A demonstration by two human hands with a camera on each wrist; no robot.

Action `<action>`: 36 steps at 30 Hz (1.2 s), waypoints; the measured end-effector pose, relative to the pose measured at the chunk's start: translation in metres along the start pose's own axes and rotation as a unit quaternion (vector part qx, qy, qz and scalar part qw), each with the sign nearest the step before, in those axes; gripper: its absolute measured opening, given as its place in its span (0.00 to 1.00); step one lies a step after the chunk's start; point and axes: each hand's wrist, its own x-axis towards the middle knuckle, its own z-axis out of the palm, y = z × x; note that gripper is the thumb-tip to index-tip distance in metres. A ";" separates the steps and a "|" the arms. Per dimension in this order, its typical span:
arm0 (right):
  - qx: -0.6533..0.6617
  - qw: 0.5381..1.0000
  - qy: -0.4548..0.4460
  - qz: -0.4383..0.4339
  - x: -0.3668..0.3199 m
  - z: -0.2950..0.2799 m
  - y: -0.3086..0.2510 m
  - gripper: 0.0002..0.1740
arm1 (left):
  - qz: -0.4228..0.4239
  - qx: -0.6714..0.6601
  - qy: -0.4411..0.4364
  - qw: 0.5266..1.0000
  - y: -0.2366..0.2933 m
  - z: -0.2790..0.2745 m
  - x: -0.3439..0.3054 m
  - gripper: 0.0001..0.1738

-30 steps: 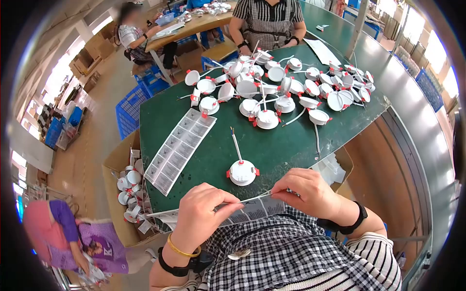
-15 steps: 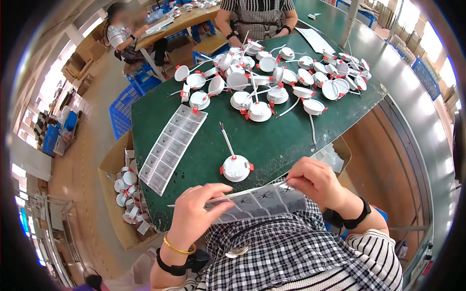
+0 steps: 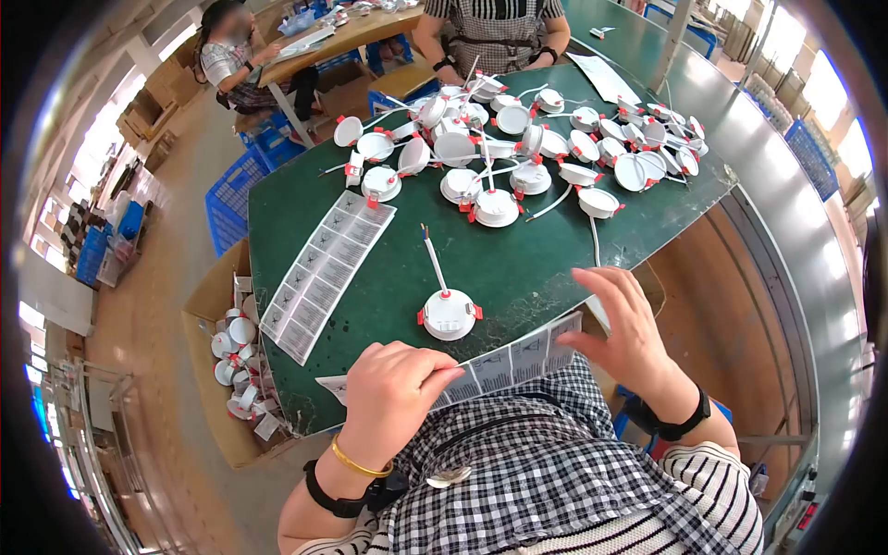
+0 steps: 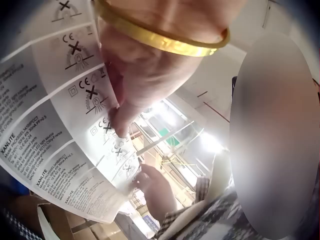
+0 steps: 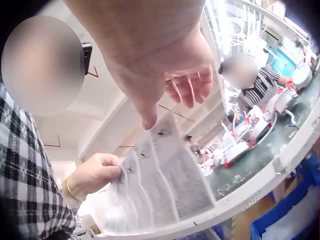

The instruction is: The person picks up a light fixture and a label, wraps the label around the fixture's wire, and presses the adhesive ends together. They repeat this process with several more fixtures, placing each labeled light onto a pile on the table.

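Observation:
A strip of printed grey labels (image 3: pixel 504 368) hangs between my two hands at the table's near edge. My left hand (image 3: pixel 388 393) pinches its upper edge between thumb and fingers, and the left wrist view shows the printed label strip (image 4: pixel 80 105) up close. My right hand (image 3: pixel 629 328) has its fingers spread and extended, its thumb right at the strip's right end. In the right wrist view the right hand's thumb (image 5: pixel 148 117) is beside the strip's corner. A white round downlight (image 3: pixel 449 314) with red clips and a cable standing up lies just beyond the strip.
Another label sheet (image 3: pixel 328 273) lies on the green table (image 3: pixel 370 319) at left. Several white downlights (image 3: pixel 532 143) are heaped at the back. A cardboard box (image 3: pixel 217 398) of downlights stands at lower left. Across the table sits a person (image 3: pixel 499 42).
My right hand has released its pinch on the strip's right end and spread its fingers. The left hand has closed from a looser hold to a pinch. The view shifted slightly.

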 end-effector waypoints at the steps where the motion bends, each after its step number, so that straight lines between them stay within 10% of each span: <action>1: -0.003 1.000 -0.003 0.002 0.003 0.000 -0.009 0.20 | 0.022 0.018 0.006 1.000 0.003 0.005 0.001 0.07; 6: 0.116 0.960 -0.223 -0.119 -0.004 0.028 -0.028 0.13 | 0.082 0.025 -0.026 0.996 0.013 0.020 0.004 0.09; 36: 0.132 0.962 -0.214 -0.106 -0.007 0.037 -0.014 0.09 | 0.029 -0.031 -0.047 0.998 0.003 -0.001 0.001 0.08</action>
